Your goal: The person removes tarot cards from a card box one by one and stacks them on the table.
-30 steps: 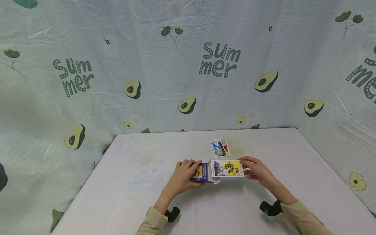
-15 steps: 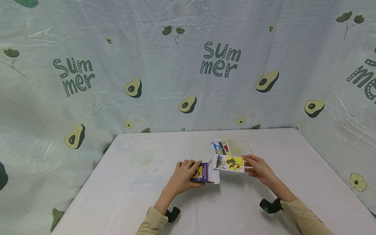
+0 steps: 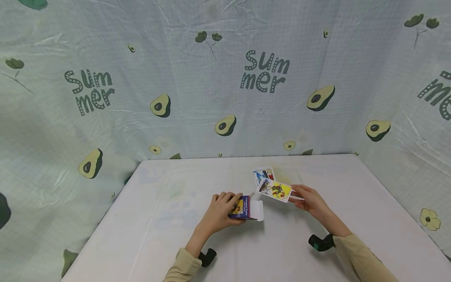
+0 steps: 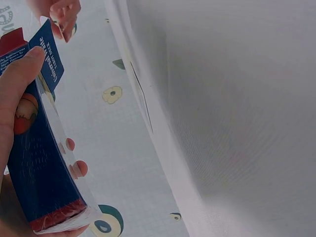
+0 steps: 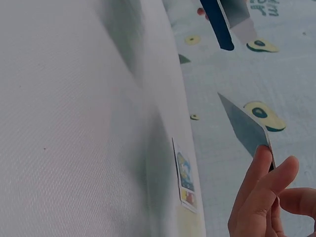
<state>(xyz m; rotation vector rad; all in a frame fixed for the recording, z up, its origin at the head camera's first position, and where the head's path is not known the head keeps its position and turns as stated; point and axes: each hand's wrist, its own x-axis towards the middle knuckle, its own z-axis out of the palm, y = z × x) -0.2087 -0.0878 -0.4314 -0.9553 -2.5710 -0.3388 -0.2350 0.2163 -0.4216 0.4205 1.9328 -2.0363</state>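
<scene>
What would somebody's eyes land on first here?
Probably the bright yellow, white-edged rectangular card held in the fingers of the right hand, above the white table. Next comes the dark-blue cardboard box in the left hand, its flap open. Behind, printed green-and-yellow avocados dot the pale sheet.

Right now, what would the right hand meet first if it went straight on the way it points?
Probably the tarot cards lying on the table, though the right hand and its held tarot card may pass above them; height is unclear.
</scene>
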